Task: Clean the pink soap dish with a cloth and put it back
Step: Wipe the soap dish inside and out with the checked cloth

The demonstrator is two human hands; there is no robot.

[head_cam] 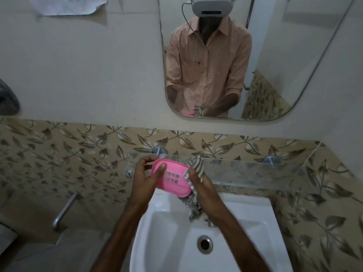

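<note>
Item 1. Left hand [146,174]: closed on the pink soap dish [171,178], thumb pressed on the upper face near the dish's 10 o'clock corner, the other fingers curled behind its far left edge. This hand carries the dish.

Item 2. Right hand [200,183]: closed around a bunched striped cloth [196,166], thumb lying over the fabric. The cloth touches the dish at its 3 o'clock edge; a loose tail hangs down toward 6 o'clock, below the dish.

Item 3. Pink soap dish: held in the air between the two hands, above the back rim of the white basin [245,209]. Its long axis runs from about 10 o'clock to 4 o'clock; the slotted face is tilted toward the camera. From the left grip the dish extends toward 4 o'clock; from the right grip it lies at 9 o'clock. Both hands touch it or nearly so; the cloth hand has the free working side.

Item 4. Glass shelf [255,171]: just behind the dish, at 12 o'clock from it, fixed on two round metal mounts. Judged the likely return place, though the frame does not prove it.

Item 5. Judgement: wiping is under way. The next stroke would travel along the long axis, from 4 toward 10 o'clock, against the left thumb's hold.
</note>
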